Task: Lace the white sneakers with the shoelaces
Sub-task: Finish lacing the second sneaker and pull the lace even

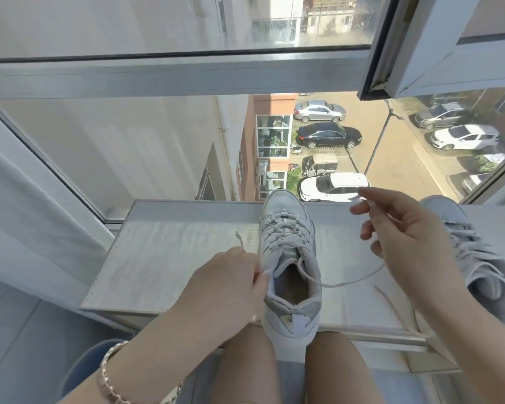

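In the lower middle of the frame, the left hand (228,284) lies knuckles-up beside the collar of the white sneaker (289,252) on the windowsill (172,252), its curled fingers pinching one strand of the shoelace (347,282). The right hand (405,237) is raised at centre right, thumb and forefinger pinching the other strand and the remaining fingers spread. A second sneaker (478,258) lies at the right edge.

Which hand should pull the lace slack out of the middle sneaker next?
Right, likely. The right hand pinches the slack white shoelace raised clear of the middle white sneaker; the left hand sits low at its collar.
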Demonstrator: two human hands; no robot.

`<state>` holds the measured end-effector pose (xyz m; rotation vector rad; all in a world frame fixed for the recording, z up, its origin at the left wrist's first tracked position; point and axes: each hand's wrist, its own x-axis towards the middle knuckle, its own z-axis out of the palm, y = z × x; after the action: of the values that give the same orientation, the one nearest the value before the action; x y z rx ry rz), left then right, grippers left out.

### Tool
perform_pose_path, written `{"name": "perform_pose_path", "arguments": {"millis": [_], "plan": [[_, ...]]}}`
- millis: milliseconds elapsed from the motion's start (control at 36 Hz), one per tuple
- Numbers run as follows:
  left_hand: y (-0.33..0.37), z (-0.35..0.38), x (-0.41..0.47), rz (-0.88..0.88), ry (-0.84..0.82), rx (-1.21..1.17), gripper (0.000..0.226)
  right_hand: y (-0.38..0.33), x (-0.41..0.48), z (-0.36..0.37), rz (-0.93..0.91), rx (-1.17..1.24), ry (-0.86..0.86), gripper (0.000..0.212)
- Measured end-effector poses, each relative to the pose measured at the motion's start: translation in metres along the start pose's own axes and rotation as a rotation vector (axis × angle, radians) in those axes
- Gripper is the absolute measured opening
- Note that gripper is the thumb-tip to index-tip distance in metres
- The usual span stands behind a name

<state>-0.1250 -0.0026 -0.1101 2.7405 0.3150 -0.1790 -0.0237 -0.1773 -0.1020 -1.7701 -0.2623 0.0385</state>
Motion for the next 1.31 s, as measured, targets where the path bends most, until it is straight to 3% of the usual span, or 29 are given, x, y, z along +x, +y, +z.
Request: {"name": "perform_pose_path", "arguments": {"millis": [111, 167, 250, 306, 361, 417, 528, 611, 667, 806, 861, 972, 1111, 1222, 1306], "plan": [[-0.007, -0.026, 0.006, -0.011, -0.094, -0.291, 0.042, -0.017, 0.011, -0.002, -0.062, -0.012, -0.045, 0.025], [-0.003, -0.042, 0.01, 0.051, 0.006, -0.401, 0.044, -0.026, 0.018, 0.002, -0.096, -0.116, -0.178, 0.021], [0.01, -0.065, 0.021, 0.153, 0.197, -0.497, 0.043, -0.04, 0.025, 0.016, -0.11, -0.299, -0.512, 0.023], [0.021, -0.076, 0.032, 0.202, 0.287, -0.572, 0.045, -0.048, 0.025, 0.03, -0.118, -0.304, -0.656, 0.019], [0.028, -0.084, 0.045, 0.236, 0.322, -0.603, 0.046, -0.054, 0.025, 0.041, -0.136, -0.204, -0.667, 0.012], [0.026, -0.086, 0.059, 0.219, 0.352, -0.462, 0.046, -0.058, 0.028, 0.045, -0.111, -0.151, -0.61, 0.023], [0.008, -0.078, 0.079, 0.169, 0.516, -0.144, 0.016, -0.061, 0.03, 0.044, 0.056, -0.007, -0.597, 0.023], [0.008, -0.069, 0.073, 0.17, 0.643, -0.237, 0.011, -0.06, 0.031, 0.041, 0.197, 0.099, -0.55, 0.021], [0.016, -0.065, 0.063, 0.18, 0.597, -0.364, 0.017, -0.059, 0.031, 0.037, 0.24, 0.139, -0.524, 0.02], [0.029, -0.05, 0.046, 0.219, 0.185, -0.61, 0.026, -0.05, 0.033, 0.032, 0.159, 0.007, -0.408, 0.018], [0.029, -0.045, 0.046, 0.165, 0.139, -0.635, 0.03, -0.047, 0.033, 0.03, 0.132, -0.006, -0.367, 0.01], [0.031, -0.039, 0.048, 0.167, 0.074, -0.579, 0.02, -0.037, 0.036, 0.025, 0.035, -0.154, -0.275, 0.031], [0.042, -0.035, 0.052, 0.016, -0.069, -0.82, 0.032, -0.036, 0.04, 0.021, -0.109, -0.328, -0.224, 0.007], [0.044, -0.038, 0.052, 0.024, -0.077, -1.001, 0.038, -0.038, 0.042, 0.016, -0.103, -0.511, -0.386, 0.032], [0.041, -0.037, 0.054, 0.059, 0.084, -0.956, 0.042, -0.041, 0.04, 0.009, 0.091, -0.319, -0.601, 0.025]]}}
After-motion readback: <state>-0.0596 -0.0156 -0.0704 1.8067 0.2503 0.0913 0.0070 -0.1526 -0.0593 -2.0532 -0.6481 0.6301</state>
